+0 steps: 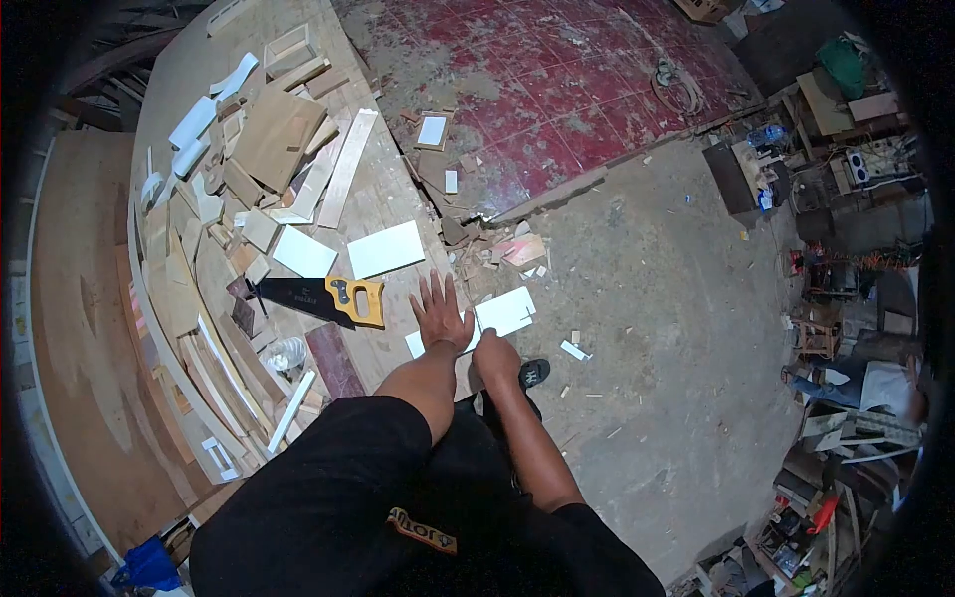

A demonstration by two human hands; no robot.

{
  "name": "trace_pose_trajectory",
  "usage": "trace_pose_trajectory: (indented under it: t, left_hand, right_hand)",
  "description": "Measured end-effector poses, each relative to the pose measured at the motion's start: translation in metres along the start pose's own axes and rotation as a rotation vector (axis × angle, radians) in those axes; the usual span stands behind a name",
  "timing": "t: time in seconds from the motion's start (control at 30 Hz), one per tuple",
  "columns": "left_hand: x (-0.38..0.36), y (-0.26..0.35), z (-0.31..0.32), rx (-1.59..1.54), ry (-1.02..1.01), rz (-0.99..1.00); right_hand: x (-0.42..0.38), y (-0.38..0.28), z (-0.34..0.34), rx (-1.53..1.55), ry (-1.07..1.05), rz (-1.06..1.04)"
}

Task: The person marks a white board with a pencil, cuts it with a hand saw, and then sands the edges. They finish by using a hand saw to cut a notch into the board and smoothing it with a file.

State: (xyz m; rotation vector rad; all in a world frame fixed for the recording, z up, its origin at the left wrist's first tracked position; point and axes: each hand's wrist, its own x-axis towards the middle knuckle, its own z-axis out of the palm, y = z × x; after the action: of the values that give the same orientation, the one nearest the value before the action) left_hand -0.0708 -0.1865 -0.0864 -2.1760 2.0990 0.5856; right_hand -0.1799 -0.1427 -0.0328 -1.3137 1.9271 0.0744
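Note:
My left hand (441, 312) lies flat with its fingers spread, pressing on a white board (507, 311) at the edge of the workbench. The board's right part sticks out past the edge and has a small notch near its end. My right hand (495, 359) is closed in a fist right against the board's near side; what it grips is hidden under the fingers. Left of my left hand, a handsaw (303, 295) with a black blade and yellow handle rests on the bench. Two more white pieces lie beyond it, a larger board (386, 250) and a smaller board (304, 252).
Wood offcuts and a brown panel (274, 134) pile up on the workbench (398, 189). A clear plastic container (286, 354) stands near the saw. Scraps litter the concrete floor (647, 298), with a raised red tiled floor (537, 99) behind. Another person (846, 388) is at the far right among clutter.

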Motion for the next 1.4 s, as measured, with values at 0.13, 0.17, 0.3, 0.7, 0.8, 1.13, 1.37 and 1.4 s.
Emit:
trace_pose_trajectory:
  t: [0.13, 0.17, 0.3, 0.7, 0.8, 1.13, 1.37, 1.4]
  left_hand:
    - [0.001, 0.000, 0.003, 0.042, 0.009, -0.009]
    - [0.001, 0.001, 0.002, 0.042, -0.006, -0.012]
    - [0.001, -0.001, 0.004, 0.026, 0.012, 0.003]
    - [0.003, -0.002, 0.004, 0.019, 0.018, 0.011]
    - [0.000, -0.003, 0.007, 0.007, 0.026, 0.014]
    - [0.001, 0.000, -0.002, 0.024, -0.031, -0.012]
    - [0.000, 0.000, 0.007, 0.046, -0.014, -0.004]
    - [0.002, 0.000, 0.007, 0.044, 0.004, -0.001]
  right_hand:
    - [-0.016, 0.009, -0.010, -0.034, -0.046, -0.016]
    - [-0.023, 0.011, -0.012, -0.055, -0.066, 0.010]
    - [-0.030, 0.003, -0.025, -0.099, -0.118, 0.033]
    - [-0.024, -0.011, -0.030, -0.055, -0.146, 0.110]
    - [-0.039, -0.015, -0.044, -0.106, -0.191, 0.103]
    - [0.007, -0.020, -0.016, -0.074, -0.104, 0.064]
    - [-0.039, -0.011, -0.044, -0.047, -0.185, 0.142]
    - [-0.031, -0.013, -0.042, -0.040, -0.185, 0.145]
